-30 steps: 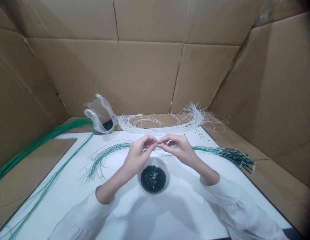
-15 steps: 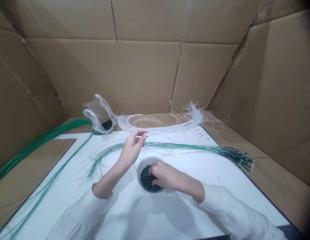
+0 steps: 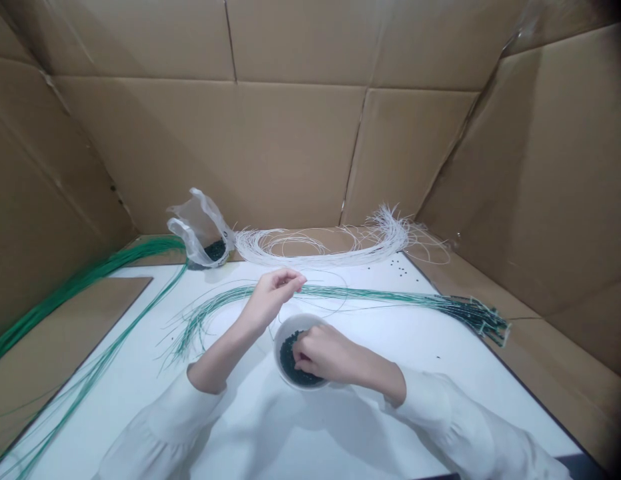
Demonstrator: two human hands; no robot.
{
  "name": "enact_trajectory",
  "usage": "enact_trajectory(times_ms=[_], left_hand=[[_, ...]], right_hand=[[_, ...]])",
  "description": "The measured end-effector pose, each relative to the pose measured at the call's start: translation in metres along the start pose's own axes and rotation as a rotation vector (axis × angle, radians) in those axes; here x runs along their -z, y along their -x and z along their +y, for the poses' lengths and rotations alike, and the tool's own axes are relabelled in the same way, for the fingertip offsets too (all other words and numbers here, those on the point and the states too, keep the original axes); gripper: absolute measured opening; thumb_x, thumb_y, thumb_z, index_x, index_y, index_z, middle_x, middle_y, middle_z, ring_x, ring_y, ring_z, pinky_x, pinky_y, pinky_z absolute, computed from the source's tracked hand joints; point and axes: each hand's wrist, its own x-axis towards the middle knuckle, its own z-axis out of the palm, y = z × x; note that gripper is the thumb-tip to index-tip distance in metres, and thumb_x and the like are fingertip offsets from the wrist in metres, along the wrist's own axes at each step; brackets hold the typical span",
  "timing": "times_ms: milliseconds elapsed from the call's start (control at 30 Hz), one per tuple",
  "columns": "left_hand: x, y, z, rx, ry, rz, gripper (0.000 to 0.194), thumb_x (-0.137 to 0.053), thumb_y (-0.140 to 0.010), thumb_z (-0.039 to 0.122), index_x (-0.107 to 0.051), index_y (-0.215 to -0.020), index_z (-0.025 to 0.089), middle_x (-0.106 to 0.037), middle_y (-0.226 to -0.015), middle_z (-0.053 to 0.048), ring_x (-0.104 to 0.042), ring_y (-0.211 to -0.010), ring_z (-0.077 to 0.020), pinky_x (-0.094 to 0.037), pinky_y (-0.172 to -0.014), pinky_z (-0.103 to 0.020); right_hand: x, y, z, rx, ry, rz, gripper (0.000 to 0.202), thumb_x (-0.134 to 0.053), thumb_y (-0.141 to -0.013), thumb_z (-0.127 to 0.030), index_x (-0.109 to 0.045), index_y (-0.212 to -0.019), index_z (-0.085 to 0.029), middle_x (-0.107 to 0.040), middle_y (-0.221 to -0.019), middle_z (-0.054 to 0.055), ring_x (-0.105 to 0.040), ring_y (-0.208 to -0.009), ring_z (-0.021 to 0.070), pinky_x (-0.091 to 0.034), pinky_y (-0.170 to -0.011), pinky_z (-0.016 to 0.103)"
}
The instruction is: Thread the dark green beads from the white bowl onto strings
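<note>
My left hand (image 3: 276, 297) is raised past the bowl, thumb and fingertips pinched together. A thin wire (image 3: 346, 283) loops away to the right from these fingertips; its held end is hidden. Small dark beads (image 3: 287, 357) lie in a white bowl (image 3: 277, 337). Into this bowl reaches my right hand (image 3: 323, 352), fingers curled down among the beads; whether a bead is between them is hidden. Just beyond the bowl, a bundle of green wires (image 3: 370, 293) stretches across the table, its right end (image 3: 475, 315) thick with dark beads.
A clear plastic bag (image 3: 200, 230) with dark beads stands at the back left. Beside it lies a coil of white wires (image 3: 320, 259). More green wires (image 3: 100, 270) run down the left side. Loose beads (image 3: 397, 267) dot the white table (image 3: 230, 440). Cardboard walls (image 3: 290, 153) surround it.
My left hand has moved slightly right and towards me, its fingers closing into a tighter pinch. My right hand stays in the bowl, its fingers more curled and shifted slightly left.
</note>
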Motion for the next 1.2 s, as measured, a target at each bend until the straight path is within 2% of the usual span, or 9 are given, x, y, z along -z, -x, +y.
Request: enact_trajectory(times_ms=[100,167,233,333,400,467,600,800,1200], left_hand=[[-0.001,0.001,0.002,-0.016,0.001,0.006,0.025,-0.063,-0.069,0.036,-0.058,-0.071,0.012,-0.049,-0.063,0.003,-0.039,-0.057,-0.0061,-0.029,-0.053,-0.019],[-0.001,0.001,0.003,-0.036,0.013,0.01,0.024,-0.064,-0.068,0.035,-0.058,-0.07,0.012,-0.051,-0.064,0.002,-0.042,-0.06,-0.0069,-0.032,-0.057,-0.019],[0.0,0.002,0.004,-0.059,0.019,0.005,0.023,-0.063,-0.069,0.035,-0.059,-0.071,0.012,-0.054,-0.067,0.002,-0.046,-0.064,-0.0081,-0.034,-0.061,-0.019],[0.001,0.004,0.006,-0.083,-0.012,0.009,0.023,-0.06,-0.072,0.035,-0.061,-0.074,0.013,-0.059,-0.072,0.0,-0.05,-0.07,-0.0107,-0.036,-0.066,-0.021],[0.001,0.006,0.008,-0.1,-0.04,0.019,0.024,-0.058,-0.074,0.037,-0.063,-0.077,0.013,-0.061,-0.077,-0.002,-0.052,-0.074,-0.0126,-0.037,-0.069,-0.022],[0.001,0.009,0.01,-0.122,-0.058,0.027,0.026,-0.057,-0.075,0.038,-0.064,-0.079,0.014,-0.063,-0.08,-0.003,-0.053,-0.076,-0.0142,-0.038,-0.07,-0.024],[-0.001,0.015,0.016,-0.152,-0.127,0.059,0.028,-0.054,-0.077,0.039,-0.065,-0.082,0.014,-0.063,-0.082,-0.004,-0.054,-0.078,-0.016,-0.04,-0.07,-0.025],[-0.005,0.023,0.024,-0.184,-0.171,0.067,0.025,-0.052,-0.079,0.037,-0.064,-0.083,0.015,-0.064,-0.083,-0.004,-0.054,-0.077,-0.0153,-0.04,-0.067,-0.024],[-0.005,0.025,0.026,-0.205,-0.169,0.08,0.026,-0.053,-0.078,0.038,-0.064,-0.083,0.015,-0.064,-0.081,-0.005,-0.054,-0.075,-0.0153,-0.04,-0.066,-0.024]], right_hand=[[0.018,0.006,0.002,-0.039,-0.096,0.054,0.009,-0.055,-0.065,-0.008,-0.061,-0.063,-0.014,-0.062,-0.062,0.0,-0.05,-0.053,0.0098,-0.033,-0.048,0.019],[0.034,0.01,0.006,-0.063,-0.221,0.126,0.013,-0.054,-0.061,-0.003,-0.062,-0.064,-0.013,-0.06,-0.057,-0.002,-0.052,-0.051,0.0086,-0.036,-0.051,0.017],[0.049,0.014,0.013,-0.097,-0.359,0.24,0.013,-0.055,-0.063,-0.004,-0.064,-0.067,-0.013,-0.062,-0.06,0.0,-0.056,-0.056,0.01,-0.042,-0.056,0.018],[0.065,0.019,0.023,-0.139,-0.572,0.511,0.007,-0.059,-0.07,-0.015,-0.065,-0.07,-0.013,-0.065,-0.068,0.002,-0.059,-0.062,0.0125,-0.046,-0.061,0.022],[0.069,0.02,0.027,-0.146,-0.746,0.661,0.008,-0.064,-0.069,-0.022,-0.065,-0.07,-0.014,-0.066,-0.069,0.003,-0.06,-0.062,0.0135,-0.048,-0.06,0.024],[0.069,0.019,0.029,-0.139,-0.906,0.734,0.011,-0.068,-0.065,-0.024,-0.065,-0.069,-0.014,-0.065,-0.067,0.003,-0.06,-0.06,0.0135,-0.05,-0.058,0.024],[0.064,0.016,0.029,-0.076,-1.091,0.769,0.011,-0.072,-0.063,-0.022,-0.066,-0.069,-0.015,-0.066,-0.064,0.003,-0.061,-0.058,0.0129,-0.051,-0.057,0.024],[0.06,0.015,0.033,0.026,-1.228,0.743,0.006,-0.069,-0.069,-0.022,-0.069,-0.073,-0.017,-0.067,-0.067,0.003,-0.062,-0.058,0.0133,-0.052,-0.053,0.024],[0.06,0.017,0.032,0.01,-1.19,0.726,0.01,-0.068,-0.069,-0.024,-0.068,-0.072,-0.015,-0.065,-0.065,0.004,-0.059,-0.054,0.0123,-0.051,-0.05,0.024]])
